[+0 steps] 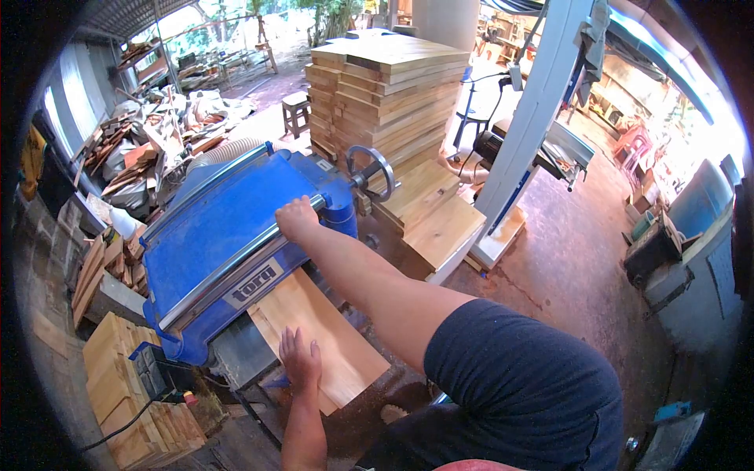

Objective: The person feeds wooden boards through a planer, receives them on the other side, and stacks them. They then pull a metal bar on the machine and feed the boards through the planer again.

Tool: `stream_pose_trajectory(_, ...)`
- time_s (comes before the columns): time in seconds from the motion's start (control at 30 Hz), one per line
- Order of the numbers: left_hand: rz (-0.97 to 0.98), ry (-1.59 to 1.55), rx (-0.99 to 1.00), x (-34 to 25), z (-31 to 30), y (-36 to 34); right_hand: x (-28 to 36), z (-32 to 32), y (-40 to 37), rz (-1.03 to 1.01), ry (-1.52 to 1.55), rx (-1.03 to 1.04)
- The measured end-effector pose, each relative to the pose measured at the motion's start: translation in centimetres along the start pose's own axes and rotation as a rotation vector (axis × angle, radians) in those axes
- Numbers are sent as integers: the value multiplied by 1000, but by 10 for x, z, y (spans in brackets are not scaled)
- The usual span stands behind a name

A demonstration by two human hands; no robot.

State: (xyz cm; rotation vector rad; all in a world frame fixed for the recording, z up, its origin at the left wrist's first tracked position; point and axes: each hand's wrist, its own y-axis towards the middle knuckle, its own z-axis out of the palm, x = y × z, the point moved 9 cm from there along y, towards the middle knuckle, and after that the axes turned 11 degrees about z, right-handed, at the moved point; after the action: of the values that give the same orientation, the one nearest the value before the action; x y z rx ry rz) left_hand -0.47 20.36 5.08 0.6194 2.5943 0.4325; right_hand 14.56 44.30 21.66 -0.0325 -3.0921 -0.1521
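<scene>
A wide wooden board (334,334) lies partly inside the blue planer machine (224,224), its near end sticking out toward me. On the board's left part rests my left hand (300,357), flat with the fingers spread. My right hand (298,219) is closed on the metal roller bar along the machine's top front edge, near its right end. A handwheel (371,173) stands beyond that hand, untouched. The far end of the board is hidden under the machine.
Tall stacked boards (393,102) stand behind the machine, with more boards (432,212) at its right. A white post (526,118) rises beside them. Stacked wood (129,392) and a switch box with a cable are at lower left. Scrap wood (141,157) lies farther back.
</scene>
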Motion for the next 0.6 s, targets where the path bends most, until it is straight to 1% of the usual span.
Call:
stream_pose_trajectory(0.1,-7,-2,22,1,2,0,-1,-1,2,6,12,-48)
stream_pose_trajectory(0.4,-15,2,34,0,1,0,-1,-2,0,-4,19,-88)
stream_pose_trajectory(0.6,-20,5,50,-1,1,0,-1,-1,1,0,17,-69)
